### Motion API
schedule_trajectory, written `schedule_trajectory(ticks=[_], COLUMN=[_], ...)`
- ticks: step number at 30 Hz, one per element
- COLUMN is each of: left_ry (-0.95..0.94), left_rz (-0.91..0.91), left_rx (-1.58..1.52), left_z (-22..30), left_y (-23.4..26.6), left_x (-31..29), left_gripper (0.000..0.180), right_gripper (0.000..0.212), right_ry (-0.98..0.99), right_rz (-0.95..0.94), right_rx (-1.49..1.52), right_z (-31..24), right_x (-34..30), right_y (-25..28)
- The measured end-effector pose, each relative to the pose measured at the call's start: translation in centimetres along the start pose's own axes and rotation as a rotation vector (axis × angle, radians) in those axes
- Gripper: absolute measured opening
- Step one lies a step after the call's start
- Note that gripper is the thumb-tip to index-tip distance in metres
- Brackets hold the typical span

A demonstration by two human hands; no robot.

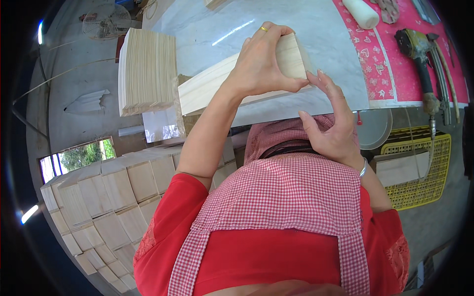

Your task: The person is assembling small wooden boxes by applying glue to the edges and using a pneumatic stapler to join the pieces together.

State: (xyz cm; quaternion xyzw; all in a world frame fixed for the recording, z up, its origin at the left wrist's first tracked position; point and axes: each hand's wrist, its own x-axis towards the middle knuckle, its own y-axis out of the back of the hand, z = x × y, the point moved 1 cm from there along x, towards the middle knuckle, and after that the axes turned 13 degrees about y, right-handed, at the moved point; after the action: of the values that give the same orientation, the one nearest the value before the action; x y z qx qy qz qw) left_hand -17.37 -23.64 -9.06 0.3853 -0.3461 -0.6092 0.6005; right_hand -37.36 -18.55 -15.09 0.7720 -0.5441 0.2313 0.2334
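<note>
The wooden piece [210, 84], long, pale and straight-edged, lies on the grey-white table [197, 29] at its near edge, slanting up to the right. Whether it is solid, hollow or several boards together, I cannot tell. It looks light for its bulk, stiff and dry, with a smooth face that should not slip much; the sharp corners look the likeliest part to dent or splinter. The best hold seems to be across its width near an end, pressing on both long edges.

The left hand [261, 64] has just such a hold: it arches over the right end, fingers at the far edge, thumb at the near one. The right hand [338, 130] is open, holding nothing, fingertips at the near right corner beside the left thumb; whether they touch the wood is unclear.

To the left stands a stack of thin boards [148, 74]. On the right, a nail gun [419, 64] lies on a pink cloth [363, 61], with a yellow basket [442, 165] below. More wooden blocks [113, 190] are piled at lower left.
</note>
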Motion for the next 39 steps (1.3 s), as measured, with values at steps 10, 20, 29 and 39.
schedule_trajectory(ticks=[10,20,29,39], left_ry=[-0.005,0.004,-0.042,-0.046], left_rz=[0.038,0.089,0.152,0.106], left_rx=[0.012,0.029,-0.010,-0.005], left_z=[-0.1,-0.4,-0.7,-1.0], left_y=[0.1,-0.3,-1.0,-1.0], left_x=[-0.3,-1.0,-0.5,-0.4], left_gripper=[0.088,0.085,0.084,0.089], right_gripper=[0.020,0.023,0.046,0.036], right_ry=[-0.181,-0.088,-0.117,-0.618], right_rz=[0.043,-0.180,-0.416,-0.591], right_rx=[-0.225,-0.966,-1.066,-1.196], right_z=[2.2,6.2,9.0,10.1], right_x=[0.7,2.9,4.7,8.7], right_y=[5.0,18.8,23.3,24.6])
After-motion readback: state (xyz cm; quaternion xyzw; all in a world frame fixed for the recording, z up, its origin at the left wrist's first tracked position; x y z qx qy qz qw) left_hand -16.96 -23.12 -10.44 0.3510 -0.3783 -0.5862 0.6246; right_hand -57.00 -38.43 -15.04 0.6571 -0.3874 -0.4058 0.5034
